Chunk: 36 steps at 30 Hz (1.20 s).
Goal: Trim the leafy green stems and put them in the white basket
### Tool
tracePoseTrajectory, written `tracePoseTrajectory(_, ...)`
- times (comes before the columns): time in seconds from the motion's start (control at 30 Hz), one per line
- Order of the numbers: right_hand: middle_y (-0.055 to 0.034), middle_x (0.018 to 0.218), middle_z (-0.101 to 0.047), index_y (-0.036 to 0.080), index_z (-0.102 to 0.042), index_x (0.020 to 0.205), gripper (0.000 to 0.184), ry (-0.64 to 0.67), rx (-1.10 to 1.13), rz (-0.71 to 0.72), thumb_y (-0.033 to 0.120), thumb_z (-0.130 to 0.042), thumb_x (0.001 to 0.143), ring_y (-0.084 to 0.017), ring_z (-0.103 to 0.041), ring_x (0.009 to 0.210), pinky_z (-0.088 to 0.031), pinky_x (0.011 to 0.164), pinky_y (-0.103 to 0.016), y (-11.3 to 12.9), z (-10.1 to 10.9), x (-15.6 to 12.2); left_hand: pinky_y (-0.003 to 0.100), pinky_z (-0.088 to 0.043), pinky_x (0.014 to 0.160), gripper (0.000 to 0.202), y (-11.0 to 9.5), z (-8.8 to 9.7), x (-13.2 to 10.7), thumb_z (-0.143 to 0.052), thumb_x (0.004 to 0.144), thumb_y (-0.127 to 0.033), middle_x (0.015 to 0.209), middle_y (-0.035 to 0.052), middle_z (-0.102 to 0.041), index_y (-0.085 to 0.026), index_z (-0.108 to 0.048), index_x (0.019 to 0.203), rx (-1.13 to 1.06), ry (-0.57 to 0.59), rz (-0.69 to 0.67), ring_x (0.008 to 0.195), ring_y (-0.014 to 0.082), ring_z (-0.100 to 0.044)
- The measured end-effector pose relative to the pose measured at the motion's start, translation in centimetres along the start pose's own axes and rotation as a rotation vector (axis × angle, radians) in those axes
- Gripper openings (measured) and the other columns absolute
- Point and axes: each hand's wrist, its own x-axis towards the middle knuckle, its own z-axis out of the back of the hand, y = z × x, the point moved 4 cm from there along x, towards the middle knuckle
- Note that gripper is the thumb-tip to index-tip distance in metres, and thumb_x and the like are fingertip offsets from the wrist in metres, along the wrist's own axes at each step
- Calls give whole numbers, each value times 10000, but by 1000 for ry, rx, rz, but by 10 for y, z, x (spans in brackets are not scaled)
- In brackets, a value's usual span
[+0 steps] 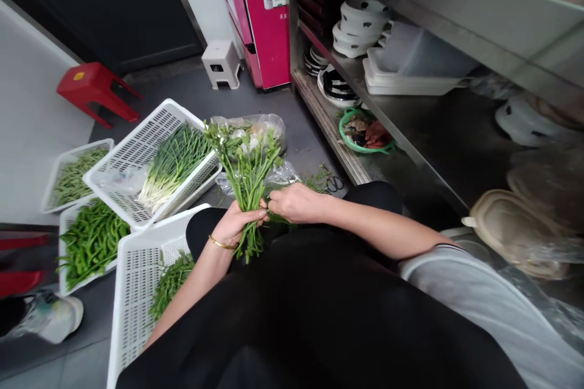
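Observation:
My left hand [233, 222] is wrapped round a bunch of long-stemmed greens [246, 176]. The leafy tops point up and away from me, and the stem ends stick out below my fist. Close beside it, my right hand [294, 202] is closed with its fingertips against the bunch's right side. What those fingers pinch is hidden. Below my left forearm, a white basket [137, 273] holds loose leafy greens [171, 282]. Past the bunch, a clear plastic bag [274, 127] with vegetables in it lies on the floor.
At left stand white baskets of green onions [171, 161], green peppers [93, 243] and green beans [79, 176]. A red stool [91, 88] and a white stool [221, 64] are behind. Metal shelving [410, 158] with dishes and a green colander [349, 143] runs along my right. Another person's shoe [50, 316] shows lower left.

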Motion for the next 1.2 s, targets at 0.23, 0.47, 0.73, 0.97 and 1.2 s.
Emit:
tracePoseTrajectory(0.23,23,664,-536,172,-557,760,331,-478,976,-363,450,-422,878,-59,-390,471,-290,442,-190,-51,13,-30,209,-394,470,237,-2,1,-2,-764,604,-200,602,25,-637,-135,-648,800,-67,98,-52,485,102,-533)
tracePoseTrajectory(0.47,34,604,-501,151,-565,685,333,-442,648,-538,462,-528,796,-82,-433,591,-329,581,-205,-61,21,-29,233,-469,546,337,-3,2,14,-711,694,-325,947,121,-695,-111,-690,953,-96,64,-48,664,147,-608)
tracePoseTrajectory(0.73,20,617,-591,136,-553,661,252,-323,866,-401,355,-526,782,-77,-498,576,-375,606,-196,-41,-11,13,240,-499,534,193,0,7,15,-701,700,-218,903,112,-706,-103,-702,855,-67,-1,-14,687,174,-644)
tracePoseTrajectory(0.97,-40,846,-662,164,-627,947,234,-363,212,-296,323,-479,861,-118,-569,718,-365,633,-210,-31,13,-13,197,-450,467,182,0,16,8,-737,658,-189,846,109,-705,-85,-694,800,-3,39,-11,600,125,-601)
tracePoseTrajectory(1.2,-47,798,-643,187,-634,943,267,-185,-298,-123,305,-396,913,-125,-538,677,-286,540,-227,-36,15,2,206,-410,457,286,0,14,3,-771,604,-202,596,34,-640,-104,-650,844,-14,132,14,512,124,-571)
